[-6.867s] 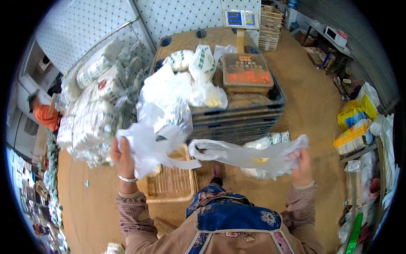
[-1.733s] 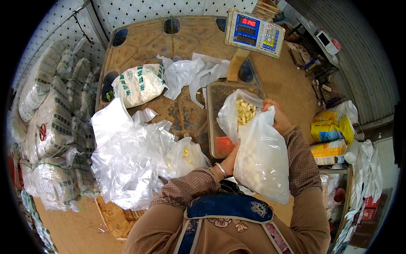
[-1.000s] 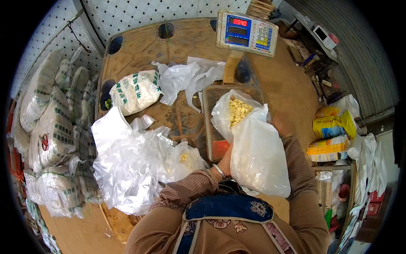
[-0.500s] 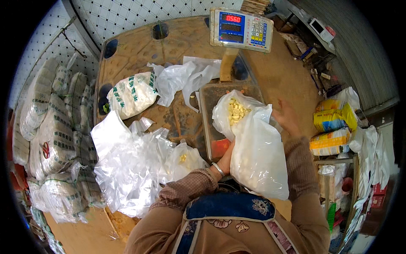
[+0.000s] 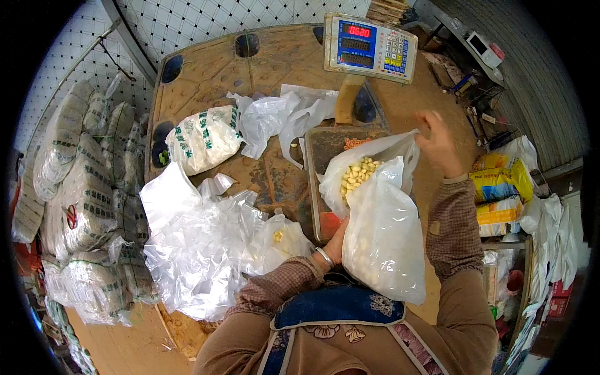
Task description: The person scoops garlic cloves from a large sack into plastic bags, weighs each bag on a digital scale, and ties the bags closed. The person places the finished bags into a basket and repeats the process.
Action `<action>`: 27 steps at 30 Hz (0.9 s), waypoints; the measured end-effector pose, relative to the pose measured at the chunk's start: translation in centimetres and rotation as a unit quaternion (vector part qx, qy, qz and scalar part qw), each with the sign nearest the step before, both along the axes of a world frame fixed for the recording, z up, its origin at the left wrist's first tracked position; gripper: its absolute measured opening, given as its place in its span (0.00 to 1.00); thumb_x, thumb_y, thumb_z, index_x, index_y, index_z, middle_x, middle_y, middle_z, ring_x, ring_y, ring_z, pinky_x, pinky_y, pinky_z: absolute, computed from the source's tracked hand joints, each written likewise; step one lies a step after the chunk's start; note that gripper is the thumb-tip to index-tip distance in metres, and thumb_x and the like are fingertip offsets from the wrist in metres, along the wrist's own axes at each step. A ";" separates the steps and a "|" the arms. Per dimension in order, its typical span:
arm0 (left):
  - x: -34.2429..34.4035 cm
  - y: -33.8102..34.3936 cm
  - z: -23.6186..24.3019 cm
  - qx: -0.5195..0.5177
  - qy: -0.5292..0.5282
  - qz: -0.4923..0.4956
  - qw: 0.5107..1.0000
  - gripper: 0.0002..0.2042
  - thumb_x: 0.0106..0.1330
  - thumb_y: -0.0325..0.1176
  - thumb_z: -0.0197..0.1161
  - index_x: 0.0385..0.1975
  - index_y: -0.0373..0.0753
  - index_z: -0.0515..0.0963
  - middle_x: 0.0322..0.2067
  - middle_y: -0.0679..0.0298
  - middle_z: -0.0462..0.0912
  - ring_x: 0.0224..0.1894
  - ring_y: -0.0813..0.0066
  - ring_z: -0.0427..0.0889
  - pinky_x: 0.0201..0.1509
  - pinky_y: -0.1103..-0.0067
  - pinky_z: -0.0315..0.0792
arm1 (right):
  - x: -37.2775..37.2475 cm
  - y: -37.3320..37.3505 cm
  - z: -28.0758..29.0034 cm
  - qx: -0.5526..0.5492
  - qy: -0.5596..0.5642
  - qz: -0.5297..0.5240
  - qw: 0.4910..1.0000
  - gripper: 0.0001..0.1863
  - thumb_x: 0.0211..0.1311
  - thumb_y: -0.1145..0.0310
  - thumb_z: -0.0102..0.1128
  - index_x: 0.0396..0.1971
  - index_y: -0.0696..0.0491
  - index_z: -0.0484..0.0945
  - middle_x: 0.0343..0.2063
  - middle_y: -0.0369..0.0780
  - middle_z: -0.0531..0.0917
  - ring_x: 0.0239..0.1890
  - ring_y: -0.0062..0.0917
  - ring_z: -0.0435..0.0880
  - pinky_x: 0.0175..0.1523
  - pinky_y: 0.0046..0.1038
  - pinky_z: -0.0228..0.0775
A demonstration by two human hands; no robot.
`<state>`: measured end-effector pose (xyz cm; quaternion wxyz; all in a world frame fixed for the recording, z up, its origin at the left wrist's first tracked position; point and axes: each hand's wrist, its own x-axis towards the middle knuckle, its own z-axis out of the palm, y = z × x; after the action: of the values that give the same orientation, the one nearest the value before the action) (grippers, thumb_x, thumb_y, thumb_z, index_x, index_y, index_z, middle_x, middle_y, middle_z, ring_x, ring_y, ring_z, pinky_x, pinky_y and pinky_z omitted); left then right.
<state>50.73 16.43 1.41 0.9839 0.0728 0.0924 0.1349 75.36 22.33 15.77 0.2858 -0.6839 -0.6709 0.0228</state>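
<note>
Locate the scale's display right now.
In the head view, the display is upper right of centre, atop its post, just beyond the scale platform.

Left of the scale, loose plastic bags look thin, crinkled and glossy. By its near edge, the filled plastic bag is smooth and shiny, the bracelet polished metal. Beneath it, the bench is matt and rough.

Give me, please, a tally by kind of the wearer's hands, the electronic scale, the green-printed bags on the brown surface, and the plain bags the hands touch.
Hands: 2 (left hand, right hand)
Electronic scale: 1
Green-printed bag on the brown surface: 1
Plain bags: 2 (open bag, filled bag)
Total: 6
</note>
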 end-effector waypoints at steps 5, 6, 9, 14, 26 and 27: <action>0.0 -0.1 -0.7 -0.041 -0.052 -0.039 0.997 0.27 0.62 0.53 0.40 0.55 0.41 0.58 0.51 0.62 0.65 0.52 0.71 0.66 0.56 0.74 0.60 | -10.0 5.3 -5.1 -0.104 -0.249 0.299 0.915 0.28 0.34 0.73 0.59 0.43 0.45 0.70 0.42 0.42 0.70 0.52 0.35 0.60 0.54 0.37 0.56; 0.2 -0.1 -1.2 -0.063 -0.088 -0.051 0.993 0.26 0.62 0.52 0.40 0.55 0.41 0.58 0.51 0.62 0.65 0.52 0.71 0.65 0.57 0.75 0.59 | -11.2 5.8 -6.8 -0.197 -0.258 0.344 0.881 0.23 0.34 0.72 0.58 0.39 0.49 0.71 0.38 0.41 0.72 0.47 0.36 0.64 0.49 0.36 0.58; 0.2 0.1 -0.3 -0.027 -0.031 -0.025 0.999 0.28 0.60 0.55 0.40 0.55 0.42 0.57 0.52 0.61 0.65 0.52 0.69 0.66 0.56 0.72 0.60 | -12.1 6.5 -5.7 -0.227 -0.092 0.344 0.906 0.15 0.37 0.73 0.56 0.31 0.54 0.72 0.33 0.39 0.74 0.40 0.36 0.69 0.43 0.32 0.62; 0.4 0.3 -0.5 -0.047 -0.046 -0.037 0.997 0.29 0.60 0.56 0.39 0.56 0.42 0.56 0.52 0.61 0.64 0.53 0.69 0.64 0.57 0.72 0.59 | -8.4 3.1 2.9 -0.127 0.153 0.099 0.975 0.09 0.45 0.71 0.53 0.28 0.58 0.70 0.29 0.44 0.75 0.36 0.32 0.74 0.43 0.27 0.65; 0.9 1.2 -0.6 0.010 -0.005 -0.057 0.998 0.29 0.60 0.55 0.40 0.55 0.41 0.58 0.51 0.61 0.66 0.50 0.70 0.68 0.54 0.73 0.63 | -4.1 -2.7 -2.4 -0.112 0.126 -0.015 0.986 0.08 0.43 0.73 0.53 0.27 0.57 0.68 0.24 0.45 0.76 0.31 0.35 0.75 0.35 0.30 0.65; 0.8 1.2 -0.4 0.027 -0.003 -0.066 0.997 0.30 0.60 0.56 0.40 0.55 0.41 0.57 0.51 0.61 0.65 0.51 0.71 0.67 0.54 0.74 0.63 | -4.2 -3.0 -2.9 -0.101 0.112 -0.022 0.988 0.08 0.43 0.74 0.52 0.27 0.57 0.68 0.24 0.44 0.76 0.31 0.34 0.75 0.35 0.30 0.64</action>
<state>51.56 17.67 1.00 0.9885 0.1049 0.0810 0.0721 71.18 19.38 12.87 0.2889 -0.7170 -0.6137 0.1604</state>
